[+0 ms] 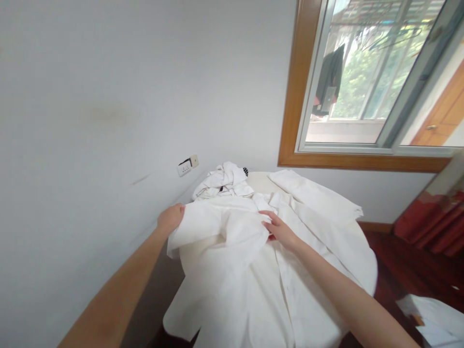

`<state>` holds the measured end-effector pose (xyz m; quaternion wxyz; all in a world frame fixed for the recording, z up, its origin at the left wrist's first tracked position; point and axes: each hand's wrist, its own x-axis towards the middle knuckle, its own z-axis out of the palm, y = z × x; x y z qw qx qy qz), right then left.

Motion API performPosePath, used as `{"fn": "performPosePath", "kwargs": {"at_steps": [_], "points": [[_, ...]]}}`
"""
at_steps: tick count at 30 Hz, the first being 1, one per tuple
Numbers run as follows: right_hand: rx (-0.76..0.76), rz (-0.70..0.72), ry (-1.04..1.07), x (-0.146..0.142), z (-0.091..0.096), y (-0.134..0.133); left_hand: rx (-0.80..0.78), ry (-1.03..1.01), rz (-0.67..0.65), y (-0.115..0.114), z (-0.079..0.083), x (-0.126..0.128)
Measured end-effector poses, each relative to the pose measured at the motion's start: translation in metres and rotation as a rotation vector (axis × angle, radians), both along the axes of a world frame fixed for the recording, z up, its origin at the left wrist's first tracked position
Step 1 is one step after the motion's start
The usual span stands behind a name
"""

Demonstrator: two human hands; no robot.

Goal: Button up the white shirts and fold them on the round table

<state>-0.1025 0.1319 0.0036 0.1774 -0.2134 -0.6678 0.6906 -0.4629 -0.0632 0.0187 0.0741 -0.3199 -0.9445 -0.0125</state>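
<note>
A large white garment (232, 280) lies spread over a round, pale table, its near part hanging over the front edge. My left hand (171, 218) is closed on the far left edge of a sleeve-like part, held out near the wall. At the middle of the garment, my right hand (277, 229) has its thumb and fingers around a raised fold, with the upper fingers slightly apart. Loose, puckered cloth runs between the two hands. Long seams or folds run down the garment's right half.
Behind the garment sits a crumpled white cloth pile (226, 179). A folded white cloth (315, 193) lies at the table's back right. A wall socket (184, 168) is close by on the left. White items (435, 316) lie on the dark floor at right, below a window (358, 72) and red curtain (431, 222).
</note>
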Motion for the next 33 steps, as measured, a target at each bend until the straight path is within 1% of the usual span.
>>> {"fn": "performPosePath", "kwargs": {"at_steps": [3, 4, 6, 10, 14, 16, 18, 21, 23, 25, 27, 29, 31, 33], "points": [[-0.064, 0.159, -0.221, 0.014, -0.024, 0.006, -0.037, -0.004, -0.036, 0.003, -0.006, -0.007], [-0.073, 0.19, -0.249, 0.018, -0.029, 0.008, -0.042, -0.001, -0.037, 0.004, -0.008, -0.008], [-0.072, 0.216, -0.252, 0.022, -0.033, 0.01, -0.044, 0.01, -0.026, 0.004, -0.01, -0.008], [-0.082, 0.209, -0.237, 0.029, -0.026, 0.02, -0.03, 0.039, 0.0, 0.002, -0.007, -0.007], [-0.126, 0.116, -0.156, 0.037, -0.025, 0.031, -0.01, 0.064, 0.0, 0.003, -0.003, -0.008], [-0.154, 0.057, -0.114, 0.038, -0.027, 0.032, -0.014, 0.062, -0.01, 0.006, -0.006, -0.009], [-0.175, 0.041, -0.092, 0.038, -0.027, 0.029, -0.033, 0.056, -0.036, 0.01, -0.012, -0.006], [-0.178, 0.114, -0.059, 0.036, -0.021, 0.018, -0.07, 0.066, -0.126, 0.012, -0.022, 0.005], [-0.173, 0.216, -0.051, 0.036, -0.016, 0.006, -0.087, 0.06, -0.18, 0.012, -0.028, 0.014], [-0.173, 0.341, -0.052, 0.035, -0.013, -0.006, -0.096, 0.04, -0.203, 0.012, -0.032, 0.024], [-0.167, 0.429, -0.038, 0.032, -0.012, -0.017, -0.095, 0.032, -0.212, 0.011, -0.035, 0.032], [-0.149, 0.433, 0.011, 0.026, -0.009, -0.024, -0.07, 0.055, -0.205, 0.011, -0.036, 0.039], [-0.168, 0.361, 0.118, 0.02, -0.001, -0.027, -0.013, 0.107, -0.207, 0.012, -0.037, 0.048], [-0.256, 0.258, 0.272, 0.013, 0.011, -0.027, 0.072, 0.163, -0.256, 0.013, -0.038, 0.057]]}}
